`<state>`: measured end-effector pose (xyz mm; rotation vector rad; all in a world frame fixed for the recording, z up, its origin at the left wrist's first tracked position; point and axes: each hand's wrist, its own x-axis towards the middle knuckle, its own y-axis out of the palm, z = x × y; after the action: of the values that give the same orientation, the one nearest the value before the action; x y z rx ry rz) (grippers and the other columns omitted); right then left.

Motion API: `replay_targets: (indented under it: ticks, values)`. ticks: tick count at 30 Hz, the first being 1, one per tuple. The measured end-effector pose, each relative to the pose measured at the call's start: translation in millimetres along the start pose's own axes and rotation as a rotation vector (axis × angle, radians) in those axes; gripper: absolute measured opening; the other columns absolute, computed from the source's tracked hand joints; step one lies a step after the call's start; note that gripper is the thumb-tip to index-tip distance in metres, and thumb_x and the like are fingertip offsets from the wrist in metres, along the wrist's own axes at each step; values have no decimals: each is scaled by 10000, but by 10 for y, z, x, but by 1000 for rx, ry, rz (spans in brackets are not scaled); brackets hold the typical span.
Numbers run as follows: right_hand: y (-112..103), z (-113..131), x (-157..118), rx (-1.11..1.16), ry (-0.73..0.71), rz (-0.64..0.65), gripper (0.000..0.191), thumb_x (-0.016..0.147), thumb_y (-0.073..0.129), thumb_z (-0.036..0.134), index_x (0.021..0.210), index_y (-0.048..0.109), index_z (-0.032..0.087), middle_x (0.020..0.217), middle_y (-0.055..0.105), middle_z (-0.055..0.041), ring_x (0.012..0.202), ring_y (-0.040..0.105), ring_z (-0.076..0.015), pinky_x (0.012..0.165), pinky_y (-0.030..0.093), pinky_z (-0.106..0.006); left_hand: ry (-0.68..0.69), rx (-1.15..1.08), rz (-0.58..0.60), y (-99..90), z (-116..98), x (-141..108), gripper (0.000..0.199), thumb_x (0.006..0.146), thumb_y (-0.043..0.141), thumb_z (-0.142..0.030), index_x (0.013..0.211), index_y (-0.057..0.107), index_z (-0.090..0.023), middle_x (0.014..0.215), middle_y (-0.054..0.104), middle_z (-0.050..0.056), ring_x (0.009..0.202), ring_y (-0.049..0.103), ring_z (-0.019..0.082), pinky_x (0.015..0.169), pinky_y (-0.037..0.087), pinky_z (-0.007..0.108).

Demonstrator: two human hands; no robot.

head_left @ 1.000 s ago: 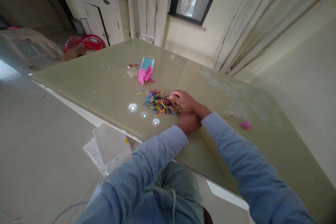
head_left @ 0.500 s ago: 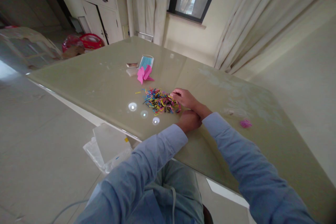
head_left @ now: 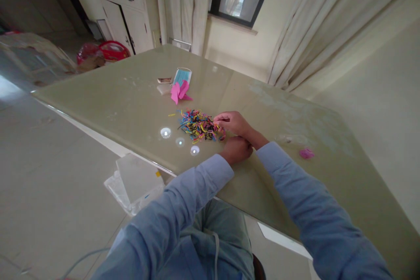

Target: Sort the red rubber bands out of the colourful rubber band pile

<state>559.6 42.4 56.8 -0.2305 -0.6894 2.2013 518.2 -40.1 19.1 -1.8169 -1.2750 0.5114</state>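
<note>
A loose heap of small rubber bands (head_left: 201,126) in yellow, blue, pink, red and black lies on the glossy table (head_left: 131,109). My right hand (head_left: 233,122) is at the right edge of the heap, thumb and fingertips pinched together; what is between them is too small to make out. Just nearer to me, my left hand (head_left: 236,149) rests on the table, curled into a fist under my right wrist. Its fingers are mostly turned away, so anything inside is hidden.
Beyond the heap lie pink paper-like pieces (head_left: 180,92), a blue face mask (head_left: 182,77) and a small flat item (head_left: 164,80). To the right is a pink bundle (head_left: 306,153). A pale board in plastic (head_left: 136,179) sits below the table's left edge.
My right hand has shifted slightly right, its fingertips drawn a little back from the heap. My left hand has barely moved.
</note>
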Motion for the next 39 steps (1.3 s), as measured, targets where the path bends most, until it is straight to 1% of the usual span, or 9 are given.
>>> replay_targets:
  ticks: [3, 6, 9, 13, 16, 21, 25, 31, 39]
  values:
    - [-43, 18, -30, 0, -6, -49, 271, 741, 694, 373, 871, 759, 144, 764, 747, -48, 615, 669, -153, 630, 523, -261, -18, -41, 4, -64, -13, -28, 314, 910, 500, -217, 1037, 767, -111, 995, 750, 171, 909, 716, 257, 820, 555, 354]
    - [-91, 29, -70, 3, -13, -123, 260, 732, 723, 377, 862, 767, 156, 761, 751, -44, 632, 673, -157, 657, 528, -271, -40, -91, -60, -153, -13, -102, 295, 891, 510, -213, 1015, 769, -148, 1037, 750, 129, 918, 704, 231, 821, 542, 332]
    - [-138, 34, -128, 33, 12, -210, 278, 721, 746, 390, 866, 767, 153, 734, 745, -49, 629, 666, -161, 617, 514, -267, -153, -180, -220, -272, 9, -234, 281, 861, 521, -191, 997, 765, -164, 1028, 752, 92, 915, 690, 210, 834, 519, 314]
    - [-164, 35, -216, 109, 51, -341, 318, 700, 763, 413, 874, 764, 146, 747, 750, -70, 615, 657, -158, 519, 452, -242, -376, -335, -526, -458, 96, -441, 213, 823, 582, -219, 967, 730, -166, 825, 722, 36, 749, 650, 158, 736, 482, 263]
    - [-127, 46, -276, 153, 61, -364, 344, 714, 763, 445, 891, 765, 149, 765, 755, -77, 645, 676, -168, 523, 453, -243, -494, -387, -706, -577, 211, -543, 225, 799, 648, -283, 973, 702, -151, 777, 687, 20, 704, 621, 142, 677, 445, 241]
    - [31, 62, -336, 194, 86, -318, 336, 708, 763, 438, 898, 778, 161, 789, 760, -65, 624, 642, -144, 537, 465, -248, -481, -427, -611, -648, 371, -584, 289, 802, 693, -426, 851, 745, -146, 759, 700, 29, 699, 619, 147, 641, 408, 246]
    - [142, 52, -354, 244, 105, -351, 328, 703, 770, 426, 896, 781, 162, 761, 753, -56, 601, 620, -132, 545, 475, -251, -418, -554, -570, -641, 388, -583, 255, 829, 651, -370, 857, 784, -154, 730, 706, 16, 661, 609, 126, 620, 409, 230]
    - [201, 38, -388, 338, 122, -344, 334, 702, 797, 438, 903, 777, 172, 776, 755, -50, 653, 667, -158, 584, 516, -268, -474, -729, -496, -662, 396, -574, 304, 827, 596, -371, 703, 731, -129, 566, 599, -12, 464, 462, 92, 469, 331, 222]
    - [181, -28, -445, 319, 130, -366, 338, 720, 791, 442, 910, 768, 164, 753, 745, -60, 645, 666, -155, 592, 486, -264, -485, -529, -539, -711, 440, -639, 191, 799, 612, -251, 701, 723, -130, 653, 662, 3, 588, 559, 109, 572, 379, 214]
